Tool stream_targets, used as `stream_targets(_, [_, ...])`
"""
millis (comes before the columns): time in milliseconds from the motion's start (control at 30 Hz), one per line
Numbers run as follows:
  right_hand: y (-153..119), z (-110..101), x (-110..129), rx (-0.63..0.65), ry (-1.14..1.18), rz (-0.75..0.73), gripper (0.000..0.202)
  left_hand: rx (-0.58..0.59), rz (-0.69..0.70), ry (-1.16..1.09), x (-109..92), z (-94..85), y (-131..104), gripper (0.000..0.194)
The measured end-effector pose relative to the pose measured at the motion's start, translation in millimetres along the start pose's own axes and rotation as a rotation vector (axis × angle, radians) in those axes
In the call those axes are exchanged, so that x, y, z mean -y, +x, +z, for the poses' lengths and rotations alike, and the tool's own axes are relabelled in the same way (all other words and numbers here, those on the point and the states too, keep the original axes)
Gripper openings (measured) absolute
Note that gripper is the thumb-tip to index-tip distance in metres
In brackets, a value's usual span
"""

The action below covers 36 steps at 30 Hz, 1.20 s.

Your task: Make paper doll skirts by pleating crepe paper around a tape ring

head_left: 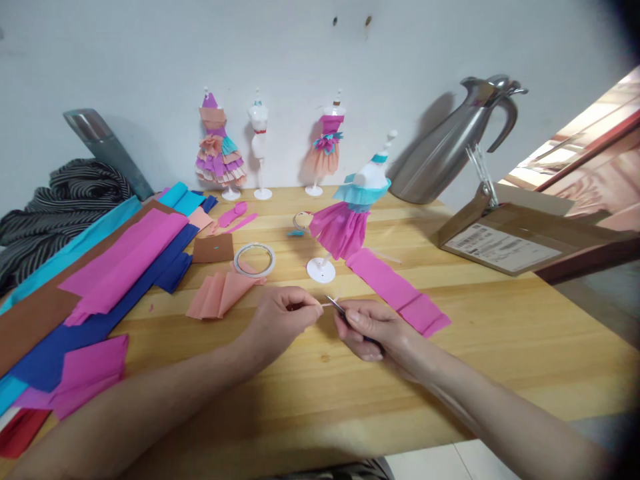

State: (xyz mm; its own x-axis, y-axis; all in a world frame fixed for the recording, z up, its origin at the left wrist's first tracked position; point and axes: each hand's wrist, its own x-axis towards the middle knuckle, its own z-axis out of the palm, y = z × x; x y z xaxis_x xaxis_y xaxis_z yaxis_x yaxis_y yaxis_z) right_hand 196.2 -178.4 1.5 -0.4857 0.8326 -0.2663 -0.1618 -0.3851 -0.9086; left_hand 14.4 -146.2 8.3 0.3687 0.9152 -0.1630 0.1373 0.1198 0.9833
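My left hand (283,320) pinches a thin pale strip, probably tape (327,304), over the wooden table (500,320). My right hand (373,330) holds small scissors (336,305) whose blades meet that strip. Just behind my hands stands a white mannequin (350,213) in a magenta crepe skirt with a cyan collar. A magenta paper strip (397,293) lies beside its base. A tape roll (255,259) and a folded peach paper (223,293) lie to the left.
Three small dressed mannequins (260,143) stand by the wall. Crepe paper sheets (100,280) in magenta, blue, cyan and brown cover the left side. A steel jug (450,150) and a cardboard box (505,233) sit at the right. Striped cloth (55,200) lies far left.
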Motion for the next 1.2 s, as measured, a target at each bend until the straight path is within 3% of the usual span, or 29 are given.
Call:
stream_targets(133, [-5.3,-1.9,2.6,-0.026,-0.163,-0.086,0.047,-0.109,0.003,-0.025,8.6,-9.3,8.5,0.017])
stream_targets(267, [-3.1,-7.5,12.8,-0.158,-0.841,-0.272,0.038,-0.238,-0.015,-0.147,14.6,-23.3,22.7,0.023])
stream_targets(367, [10.0,-13.6,12.0,-0.152,-1.240,-0.308,0.026,-0.289,0.096,-0.315,3.2,-26.9,26.5,0.022])
stream_targets(533, [28.0,-20.9,-4.9,-0.200,-1.516,-0.268,0.036,-0.279,0.220,-0.394,-20.2,-24.4,17.5,0.017])
stream_targets(633, [30.8,-23.0,-14.2,-0.195,-1.550,-0.306,0.043,-0.223,0.215,-0.382,-21.0,-24.6,13.8,0.017])
stream_targets(767, [28.7,-27.4,-19.9,-0.119,-1.500,-0.410,0.030,-0.189,0.180,-0.387,-15.3,-25.2,13.3,0.019])
stream_targets(867, [23.9,-34.4,-21.3,-0.203,-1.360,-0.417,0.033,-0.173,0.128,-0.385,-11.7,-24.8,13.0,0.018])
stream_targets(1000, [18.7,-44.0,-21.8,-0.343,-1.181,-0.303,0.033,-0.153,0.113,-0.358,-5.1,-23.0,13.4,0.021])
stream_targets(1100, [17.5,-44.4,-20.7,-0.346,-1.034,-0.274,0.032,-0.147,0.083,-0.315,3.4,-20.6,16.0,0.023])
stream_targets(1200, [19.2,-39.9,-19.6,-0.292,-0.698,-0.251,0.035,-0.138,0.033,-0.296,12.3,-18.8,19.5,0.026])
